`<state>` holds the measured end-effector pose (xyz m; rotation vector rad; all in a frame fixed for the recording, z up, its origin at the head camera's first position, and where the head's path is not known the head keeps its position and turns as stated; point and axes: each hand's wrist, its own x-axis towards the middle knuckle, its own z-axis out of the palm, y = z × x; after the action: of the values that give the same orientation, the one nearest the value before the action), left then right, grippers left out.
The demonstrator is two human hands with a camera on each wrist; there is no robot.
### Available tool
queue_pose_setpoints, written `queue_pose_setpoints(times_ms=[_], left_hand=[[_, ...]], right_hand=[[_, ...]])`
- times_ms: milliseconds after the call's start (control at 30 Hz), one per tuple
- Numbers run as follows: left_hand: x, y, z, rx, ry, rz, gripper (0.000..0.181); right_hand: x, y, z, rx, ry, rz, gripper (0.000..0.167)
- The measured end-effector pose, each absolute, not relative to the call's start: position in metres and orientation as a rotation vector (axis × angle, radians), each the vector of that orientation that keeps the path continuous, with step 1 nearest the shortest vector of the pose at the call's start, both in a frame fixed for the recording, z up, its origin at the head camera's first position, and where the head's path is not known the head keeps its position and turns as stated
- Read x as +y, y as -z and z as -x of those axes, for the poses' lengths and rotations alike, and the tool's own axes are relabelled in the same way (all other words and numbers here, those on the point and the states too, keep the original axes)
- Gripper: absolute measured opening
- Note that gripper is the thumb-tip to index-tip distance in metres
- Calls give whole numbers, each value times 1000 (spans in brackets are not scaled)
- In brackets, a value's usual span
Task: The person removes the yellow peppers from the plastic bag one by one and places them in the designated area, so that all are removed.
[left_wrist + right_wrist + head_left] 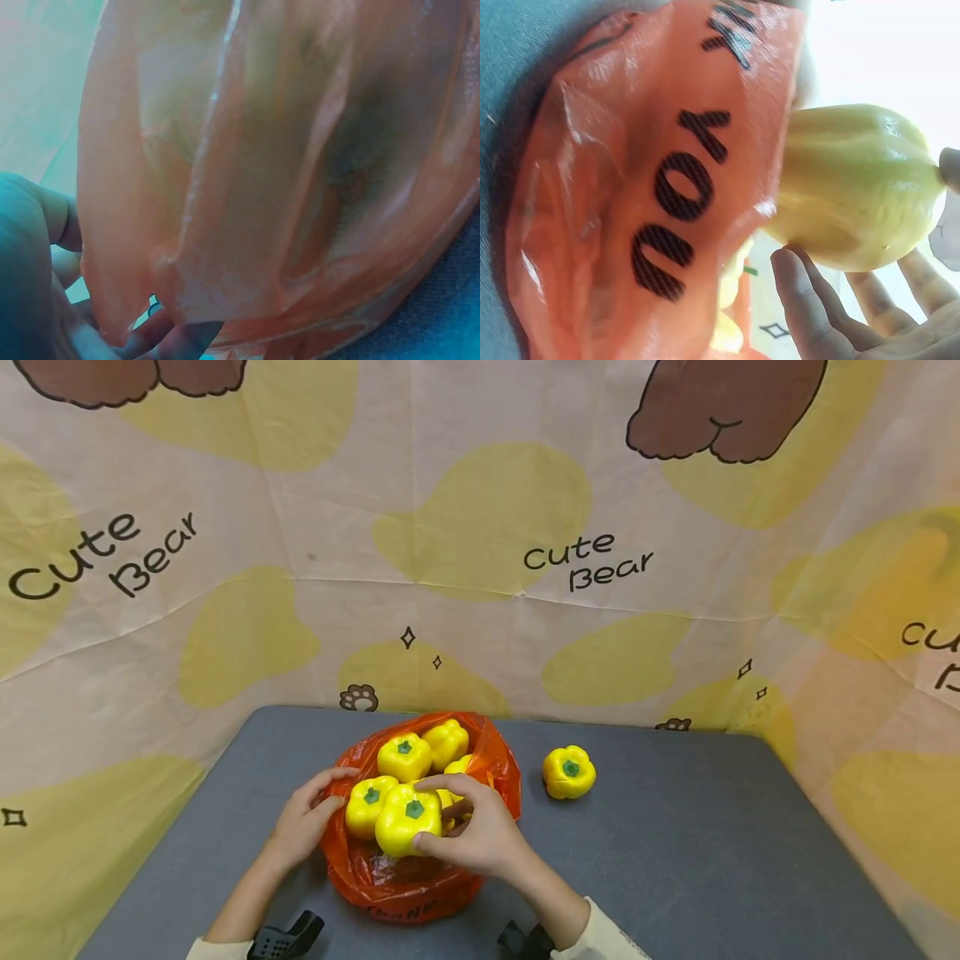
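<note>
A red plastic bag [420,893] stands wide-mouthed on the grey table with several yellow bell peppers [405,757] inside. My right hand [483,831] grips one yellow bell pepper [401,831] by its side, over the bag's near part, green stem towards me. In the right wrist view the held bell pepper [855,187] shows beyond the bag's lettered wall [652,180], fingers and thumb around it. At the left rim, my left hand [303,818] holds the bag's edge. The left wrist view shows its fingers [67,225] around the plastic [225,187]; some fingertips are hidden.
Another yellow bell pepper [570,772] lies on the table [675,843] to the right of the bag. Behind the table hangs a printed cloth [465,635] with bear figures and lettering.
</note>
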<state>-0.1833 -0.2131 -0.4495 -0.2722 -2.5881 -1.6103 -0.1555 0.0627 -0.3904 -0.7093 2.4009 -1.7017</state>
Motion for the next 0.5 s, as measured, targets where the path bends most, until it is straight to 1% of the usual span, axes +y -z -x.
queue_pose_setpoints(times_ms=[500], left_hand=[[-213,449,184,-2590,1580,280,33]], right_hand=[[102,365,166,2480,1855,741,49]])
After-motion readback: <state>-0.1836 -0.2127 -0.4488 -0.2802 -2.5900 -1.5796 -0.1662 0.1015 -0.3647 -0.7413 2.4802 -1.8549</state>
